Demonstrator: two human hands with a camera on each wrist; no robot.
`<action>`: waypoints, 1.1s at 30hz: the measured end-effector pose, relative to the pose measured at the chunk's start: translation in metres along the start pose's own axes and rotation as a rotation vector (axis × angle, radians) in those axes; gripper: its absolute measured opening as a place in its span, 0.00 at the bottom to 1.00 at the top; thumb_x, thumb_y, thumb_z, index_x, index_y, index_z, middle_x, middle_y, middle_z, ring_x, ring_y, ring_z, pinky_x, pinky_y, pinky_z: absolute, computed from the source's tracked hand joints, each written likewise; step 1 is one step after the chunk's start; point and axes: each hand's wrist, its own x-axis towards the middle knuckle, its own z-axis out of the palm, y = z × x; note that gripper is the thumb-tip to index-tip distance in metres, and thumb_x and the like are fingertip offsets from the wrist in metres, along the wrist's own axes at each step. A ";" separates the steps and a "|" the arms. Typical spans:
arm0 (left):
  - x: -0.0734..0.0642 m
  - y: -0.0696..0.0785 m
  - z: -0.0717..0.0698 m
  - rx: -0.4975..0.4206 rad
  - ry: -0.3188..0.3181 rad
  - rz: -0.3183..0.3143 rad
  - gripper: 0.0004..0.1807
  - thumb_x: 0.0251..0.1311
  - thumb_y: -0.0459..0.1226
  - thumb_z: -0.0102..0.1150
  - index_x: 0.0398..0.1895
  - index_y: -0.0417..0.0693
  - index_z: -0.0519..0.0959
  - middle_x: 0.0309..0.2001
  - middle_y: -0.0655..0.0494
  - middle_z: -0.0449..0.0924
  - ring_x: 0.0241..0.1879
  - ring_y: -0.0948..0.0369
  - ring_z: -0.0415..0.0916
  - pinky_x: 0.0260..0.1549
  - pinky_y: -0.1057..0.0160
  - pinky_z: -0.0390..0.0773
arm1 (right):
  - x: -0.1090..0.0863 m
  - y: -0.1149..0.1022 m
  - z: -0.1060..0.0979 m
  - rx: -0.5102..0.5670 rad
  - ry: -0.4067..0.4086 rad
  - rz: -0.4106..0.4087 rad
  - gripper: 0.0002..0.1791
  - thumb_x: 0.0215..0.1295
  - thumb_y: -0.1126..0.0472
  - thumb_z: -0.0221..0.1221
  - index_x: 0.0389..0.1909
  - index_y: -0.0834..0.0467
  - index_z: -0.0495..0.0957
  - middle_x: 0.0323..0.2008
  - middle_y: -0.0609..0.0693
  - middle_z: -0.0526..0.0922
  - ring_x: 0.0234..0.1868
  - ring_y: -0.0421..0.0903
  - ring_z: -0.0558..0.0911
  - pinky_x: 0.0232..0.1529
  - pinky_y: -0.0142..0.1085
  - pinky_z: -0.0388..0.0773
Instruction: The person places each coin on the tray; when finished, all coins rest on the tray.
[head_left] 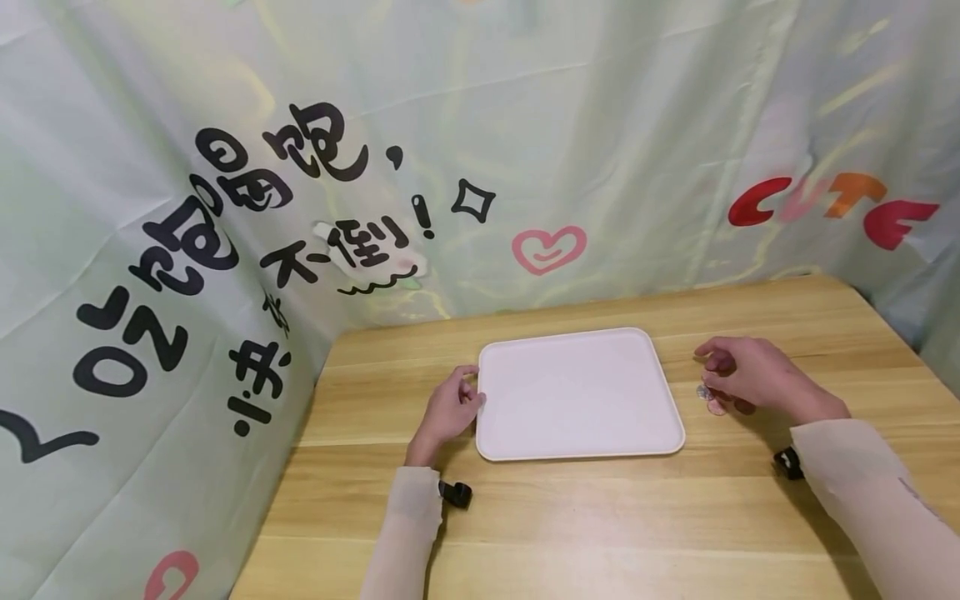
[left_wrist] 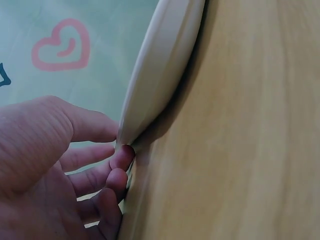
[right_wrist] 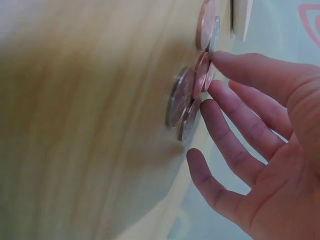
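Observation:
A white rectangular tray [head_left: 577,396] lies flat on the wooden table. At its left edge my left hand [head_left: 448,408] pinches the rim; in the left wrist view the thumb meets the tray wall [left_wrist: 160,65], with the other fingers bent below. Several coins [right_wrist: 182,97], silvery and copper-coloured, lie in a loose overlapping cluster right of the tray. Over them is my right hand [head_left: 757,379], fingers spread and slightly bent. Its thumb tip touches or nearly touches a coin, and it partly hides the cluster in the head view.
The wooden table [head_left: 570,533] runs back to a pale printed curtain [head_left: 637,167] that stands behind it and along the left side. A black wrist strap piece [head_left: 456,495] hangs at the left cuff, another [head_left: 787,463] at the right cuff.

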 end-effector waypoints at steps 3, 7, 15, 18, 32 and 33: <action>0.000 0.002 -0.001 0.002 -0.003 -0.004 0.27 0.74 0.35 0.66 0.74 0.43 0.74 0.37 0.53 0.79 0.34 0.60 0.72 0.37 0.63 0.72 | 0.002 0.000 -0.001 0.004 -0.016 0.011 0.22 0.70 0.65 0.70 0.61 0.69 0.81 0.41 0.54 0.89 0.38 0.46 0.85 0.38 0.42 0.81; -0.001 0.003 -0.001 0.009 0.000 0.005 0.27 0.73 0.34 0.66 0.73 0.42 0.75 0.37 0.52 0.80 0.34 0.60 0.73 0.37 0.63 0.72 | 0.003 0.001 -0.004 0.009 -0.011 0.023 0.22 0.69 0.66 0.71 0.60 0.71 0.80 0.42 0.59 0.88 0.41 0.52 0.86 0.41 0.48 0.84; -0.002 0.003 -0.001 0.020 0.013 0.026 0.28 0.71 0.34 0.67 0.72 0.42 0.76 0.37 0.50 0.82 0.33 0.60 0.73 0.37 0.62 0.72 | 0.003 0.007 -0.005 0.016 -0.018 0.021 0.21 0.71 0.66 0.70 0.59 0.71 0.80 0.37 0.54 0.85 0.36 0.47 0.82 0.40 0.43 0.81; -0.002 0.002 0.000 0.023 0.013 0.030 0.28 0.71 0.34 0.68 0.72 0.42 0.76 0.37 0.50 0.82 0.33 0.60 0.73 0.36 0.63 0.72 | 0.002 0.007 -0.003 0.012 -0.053 0.000 0.19 0.73 0.67 0.67 0.60 0.73 0.79 0.35 0.53 0.84 0.33 0.46 0.81 0.35 0.41 0.80; -0.003 0.002 -0.001 0.033 0.007 0.015 0.29 0.70 0.33 0.68 0.73 0.42 0.74 0.38 0.50 0.81 0.32 0.60 0.73 0.35 0.65 0.71 | 0.004 0.008 -0.003 0.007 -0.062 -0.038 0.07 0.73 0.67 0.65 0.44 0.68 0.83 0.34 0.52 0.85 0.34 0.44 0.81 0.37 0.36 0.78; -0.003 0.002 -0.001 0.033 0.005 0.019 0.29 0.70 0.34 0.68 0.73 0.41 0.74 0.38 0.50 0.82 0.32 0.60 0.72 0.35 0.65 0.71 | 0.004 0.008 -0.004 0.006 -0.067 -0.039 0.07 0.73 0.67 0.65 0.44 0.68 0.82 0.34 0.52 0.85 0.34 0.44 0.81 0.37 0.36 0.78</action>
